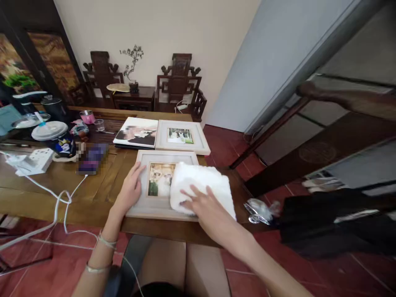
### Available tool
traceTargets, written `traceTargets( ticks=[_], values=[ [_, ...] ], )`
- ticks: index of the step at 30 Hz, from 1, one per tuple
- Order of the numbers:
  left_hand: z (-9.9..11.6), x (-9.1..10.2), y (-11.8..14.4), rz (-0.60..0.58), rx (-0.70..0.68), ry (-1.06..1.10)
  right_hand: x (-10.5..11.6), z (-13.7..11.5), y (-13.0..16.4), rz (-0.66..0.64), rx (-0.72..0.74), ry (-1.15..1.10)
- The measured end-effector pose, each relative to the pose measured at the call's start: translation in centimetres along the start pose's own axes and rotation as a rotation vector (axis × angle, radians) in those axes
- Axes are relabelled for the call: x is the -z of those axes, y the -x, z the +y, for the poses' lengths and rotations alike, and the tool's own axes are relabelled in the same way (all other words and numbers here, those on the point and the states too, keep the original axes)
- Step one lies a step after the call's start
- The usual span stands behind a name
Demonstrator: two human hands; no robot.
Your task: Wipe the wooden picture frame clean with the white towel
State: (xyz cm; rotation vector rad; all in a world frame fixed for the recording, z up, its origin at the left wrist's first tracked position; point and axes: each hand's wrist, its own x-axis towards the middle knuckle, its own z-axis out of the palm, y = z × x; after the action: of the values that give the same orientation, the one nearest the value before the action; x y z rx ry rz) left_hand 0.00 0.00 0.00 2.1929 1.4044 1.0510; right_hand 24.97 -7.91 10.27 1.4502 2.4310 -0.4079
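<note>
A framed photo (140, 202) with a pale wood border and wide mat lies flat near the table's front edge. Over its right part is a folded white cloth (216, 185), which hides that side of the frame and a little of the picture. My right hand (206, 206) lies on the cloth with its fingers spread. At the frame's left side, my left hand (131, 185) rests with fingers stretched along the edge and onto the mat. Behind it lie a second framed photo (201, 138) and a white-edged photo book (142, 122), side by side.
On the wooden table (108, 189) to the left are a phone (93, 159) on a cable, a white power strip (40, 161) and a lidded dark cup (63, 142). A wooden chair (278, 165) stands at the right, near a crumpled silvery wrapper (258, 210).
</note>
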Motion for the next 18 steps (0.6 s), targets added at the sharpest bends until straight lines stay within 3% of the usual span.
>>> traceTargets(
  ticks=[3,5,11,14,18],
  values=[
    [0.0,0.0,0.0,0.075,0.087,-0.016,0.5,-0.2,1.8,-0.002,0.086,-0.096],
    [-0.3,0.0,-0.1,0.099,0.16,0.022,1.0,0.2,1.5,0.04,0.072,-0.144],
    [-1.1,0.0,-0.6,0.094,0.382,0.317,1.9,2.0,-6.3,0.322,-0.086,-0.074],
    [-0.4,0.4,-0.6,0.143,0.501,0.473,1.0,1.2,-8.1,0.299,-0.035,-0.064],
    [1.6,1.2,0.4,0.148,0.746,0.689,-0.7,-1.0,-5.0,0.195,0.14,-0.103]
  ],
)
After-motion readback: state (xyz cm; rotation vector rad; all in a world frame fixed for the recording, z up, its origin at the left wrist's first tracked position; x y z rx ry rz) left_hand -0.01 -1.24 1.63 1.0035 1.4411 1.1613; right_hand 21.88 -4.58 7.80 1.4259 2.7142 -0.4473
